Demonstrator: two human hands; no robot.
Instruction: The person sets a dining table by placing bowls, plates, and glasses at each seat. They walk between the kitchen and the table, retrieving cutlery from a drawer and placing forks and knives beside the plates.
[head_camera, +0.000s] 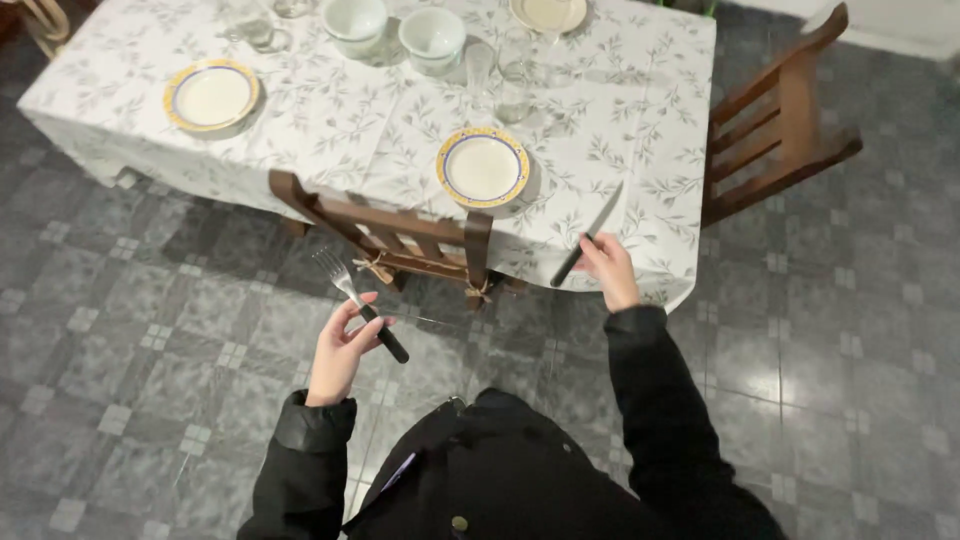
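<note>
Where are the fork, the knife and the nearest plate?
fork (340, 275), head view, on its neck below the prongs
knife (603, 214), head view, on its blade
nearest plate (483, 167), head view, on its white middle

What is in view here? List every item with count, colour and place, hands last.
fork: 1, silver with black handle, in the left hand
knife: 1, silver blade, black handle, in the right hand
plates: 3, cream with yellow and blue rims, on the table
bowls: 2, white, far side of table
glasses: several, clear, near the bowls
tablecloth: 1, white with grey leaves, over the table
chairs: 2, brown wood, near edge and right end
floor: grey tiles
left hand: holds fork
right hand: holds knife
</note>
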